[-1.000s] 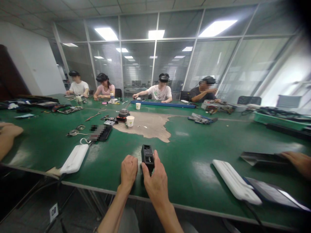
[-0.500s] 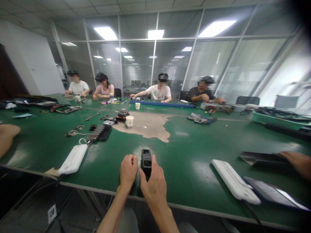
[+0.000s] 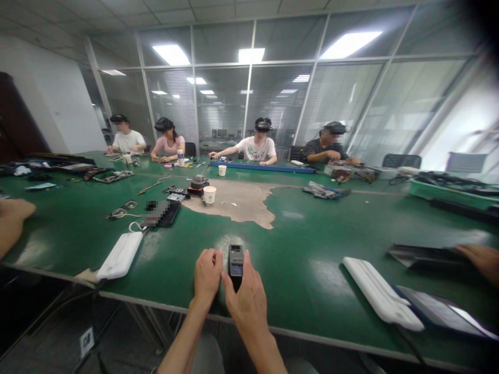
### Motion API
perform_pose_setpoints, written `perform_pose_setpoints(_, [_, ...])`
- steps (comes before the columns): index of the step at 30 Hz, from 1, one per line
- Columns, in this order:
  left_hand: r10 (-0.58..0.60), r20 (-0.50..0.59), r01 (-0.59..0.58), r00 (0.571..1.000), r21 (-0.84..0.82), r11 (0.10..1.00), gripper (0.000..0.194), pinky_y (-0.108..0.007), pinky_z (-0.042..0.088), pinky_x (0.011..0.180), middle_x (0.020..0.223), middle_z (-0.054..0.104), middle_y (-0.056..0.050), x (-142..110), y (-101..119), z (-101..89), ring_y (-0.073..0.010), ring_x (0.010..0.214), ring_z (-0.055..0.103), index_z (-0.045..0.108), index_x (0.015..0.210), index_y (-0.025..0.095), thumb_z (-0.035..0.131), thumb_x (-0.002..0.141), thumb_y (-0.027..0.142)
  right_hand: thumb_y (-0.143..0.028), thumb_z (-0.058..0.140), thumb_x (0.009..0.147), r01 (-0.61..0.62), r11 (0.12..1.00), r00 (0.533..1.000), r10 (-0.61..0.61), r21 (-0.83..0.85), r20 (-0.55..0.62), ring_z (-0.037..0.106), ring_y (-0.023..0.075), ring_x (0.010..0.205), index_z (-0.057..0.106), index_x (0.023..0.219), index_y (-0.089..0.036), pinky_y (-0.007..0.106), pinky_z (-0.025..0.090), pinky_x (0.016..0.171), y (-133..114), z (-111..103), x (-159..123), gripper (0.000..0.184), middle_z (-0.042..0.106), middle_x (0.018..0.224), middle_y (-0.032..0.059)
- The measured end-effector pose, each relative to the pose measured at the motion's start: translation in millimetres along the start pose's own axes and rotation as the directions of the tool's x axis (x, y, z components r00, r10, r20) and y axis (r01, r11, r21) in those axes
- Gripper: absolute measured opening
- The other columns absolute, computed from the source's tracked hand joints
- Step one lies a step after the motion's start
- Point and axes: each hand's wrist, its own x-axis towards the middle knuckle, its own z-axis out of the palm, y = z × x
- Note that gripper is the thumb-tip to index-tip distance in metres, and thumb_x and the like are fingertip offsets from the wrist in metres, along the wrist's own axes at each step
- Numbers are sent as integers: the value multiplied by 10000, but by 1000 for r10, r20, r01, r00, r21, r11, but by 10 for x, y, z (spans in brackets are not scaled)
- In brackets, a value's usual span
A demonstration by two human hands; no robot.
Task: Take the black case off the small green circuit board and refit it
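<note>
The small black device stands on the green table near its front edge, directly ahead of the person at 12 o'clock. Its long axis runs from 6 to 12 o'clock, away from the body, with the face and a small lit panel turned up toward the camera.

The right hand grips the device from below and behind — fingers wrapped round its lower end, thumb along the left flank. The left hand is curled into a loose fist just beside the device, at its 9 o'clock; whether the knuckles touch the casing cannot be told. Both hands are equally near, but only the right one carries the device.

A white flat case lies well apart at 10 o'clock; a second white case lies at 3 o'clock. A paper cup stands further off at 12 o'clock, beside the worn brown patch.
</note>
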Motion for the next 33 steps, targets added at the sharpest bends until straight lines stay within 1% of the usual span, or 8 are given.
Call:
perform_pose_setpoints(4, [3,-15,-3,1000,-6,1000,383,-253,316,617,649,520,-3,3,17,-6,-134,621,476,450,609,208,357,930,395,-453,505,892,3,1000,1000,-3,-6,1,544,308,1144,265,1456,-85,467,462,931,28,18,-53,715,497,1357,206])
perform_pose_setpoints(11, [-18,5,18,1000,-22,1000,319,-253,343,653,677,538,-13,8,37,-16,-142,662,503,468,618,210,333,903,256,-427,461,919,-12,1000,1000,12,-9,-21,576,298,1097,306,1443,-96,458,484,897,76,66,-93,639,558,1286,199])
perform_pose_setpoints(16, [3,5,-3,1000,-13,1000,288,-249,342,655,670,527,-11,13,32,-23,-141,668,496,479,614,209,344,868,214,-458,464,907,-57,998,997,59,36,-53,564,295,1133,330,1436,-88,440,480,906,-45,-74,82,659,543,1308,200])
perform_pose_setpoints(20, [40,7,-40,999,13,999,296,-246,316,633,629,474,6,13,30,-25,-130,641,459,412,558,203,371,850,215,-473,481,889,-97,993,990,102,65,-95,565,289,1139,328,1441,-97,427,472,916,-51,-258,249,685,545,1308,191])
perform_pose_setpoints(23, [41,11,-41,999,9,999,325,-246,308,621,618,472,8,11,23,-20,-125,627,452,416,544,200,360,863,236,-485,480,880,-139,989,982,144,43,-126,569,294,1135,338,1438,-103,433,463,927,81,-364,309,692,559,1292,189])
perform_pose_setpoints(26, [17,14,-17,1000,10,1000,348,-249,299,608,602,472,9,8,16,-13,-124,602,447,421,538,201,334,873,233,-503,470,873,-191,982,971,189,-1,-144,574,303,1130,347,1432,-89,436,459,928,276,-411,302,706,564,1280,203])
perform_pose_setpoints(30, [5,19,-5,1000,-12,1000,336,-245,309,617,614,491,10,4,26,-13,-128,609,466,436,587,207,312,898,244,-505,465,870,-244,969,964,237,-39,-122,586,313,1106,347,1428,-80,441,463,913,500,-378,217,711,568,1266,209])
perform_pose_setpoints(33, [-1,2,1,1000,-1,1000,320,-247,316,627,636,511,4,3,38,-12,-134,621,476,448,617,212,316,906,249,-498,479,865,-239,969,968,232,-66,-91,595,321,1071,329,1435,-77,450,471,894,612,-305,136,725,568,1257,212])
